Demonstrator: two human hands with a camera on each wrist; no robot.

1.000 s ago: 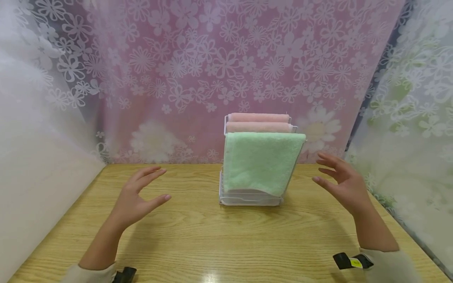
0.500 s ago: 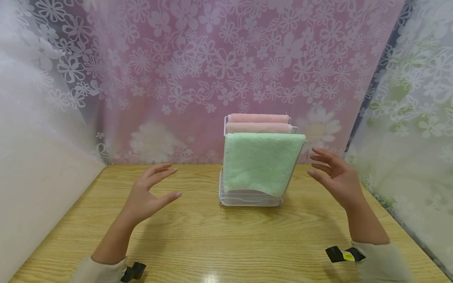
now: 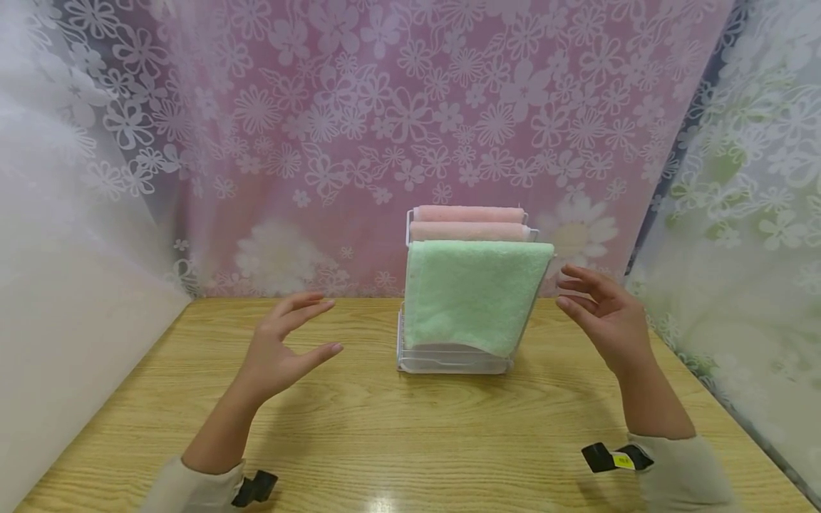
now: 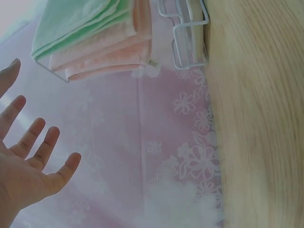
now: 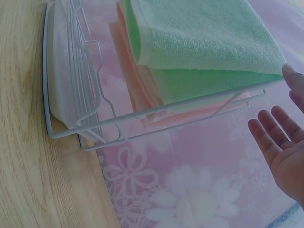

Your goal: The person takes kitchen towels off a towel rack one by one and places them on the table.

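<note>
A white wire rack (image 5: 97, 126) stands on the table right of centre, with a shallow white tray (image 3: 455, 365) at its base. Over its front bar hangs a green towel (image 3: 474, 296), folded in half. Behind it two pink towels (image 3: 471, 231) hang on the rear bars. My left hand (image 3: 282, 349) is in the air left of the rack, fingers spread and thumb apart, holding nothing. On the other side, my right hand (image 3: 606, 317) hovers just right of the green towel's upper corner, fingers gently bent, also holding nothing.
The wood-grain table (image 3: 359, 434) carries the rack. A pink flowered curtain (image 3: 359, 142) closes off the back. White sheeting (image 3: 70, 271) rises along the left edge, and a green-and-white flowered curtain (image 3: 750, 271) along the right.
Both hands have moved inward toward the rack, the left one rightward and the right one leftward and slightly up. The rack and towels have stayed in place.
</note>
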